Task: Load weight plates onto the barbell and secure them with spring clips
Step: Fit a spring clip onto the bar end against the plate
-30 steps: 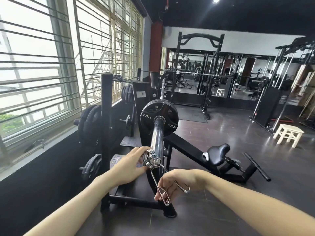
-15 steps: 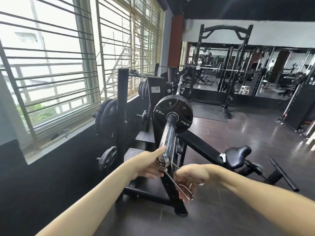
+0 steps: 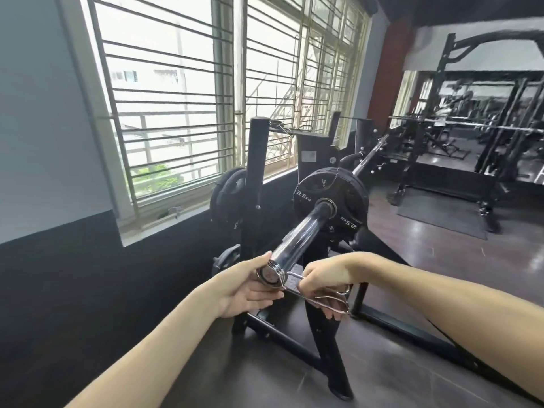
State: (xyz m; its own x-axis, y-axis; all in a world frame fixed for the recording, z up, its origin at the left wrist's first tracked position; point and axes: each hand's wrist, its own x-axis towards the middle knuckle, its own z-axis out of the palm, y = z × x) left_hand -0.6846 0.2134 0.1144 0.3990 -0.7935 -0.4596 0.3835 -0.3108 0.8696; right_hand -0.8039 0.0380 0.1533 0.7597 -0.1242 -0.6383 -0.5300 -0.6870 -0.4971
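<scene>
Your left hand (image 3: 244, 285) cups the very end of the barbell sleeve (image 3: 297, 234), fingers loosely curved under and beside the spring clip (image 3: 275, 275), thumb up along the sleeve. The clip's coil sits on the sleeve tip, right at the end cap, well apart from the plate. Your right hand (image 3: 321, 281) grips the clip's two wire handles (image 3: 326, 298), fingers wrapped around them and squeezing; handles stick out to the right and down. One black weight plate (image 3: 331, 201) marked 2.5 kg is on the sleeve, pushed far up toward the rack. The bar rests on a black bench rack (image 3: 254, 178). More plates (image 3: 228, 198) hang on the rack's left post, near the barred window (image 3: 176, 98). Another spring clip (image 3: 279, 126) hangs at the post top. A power rack (image 3: 494, 119) stands far right, blurred.
</scene>
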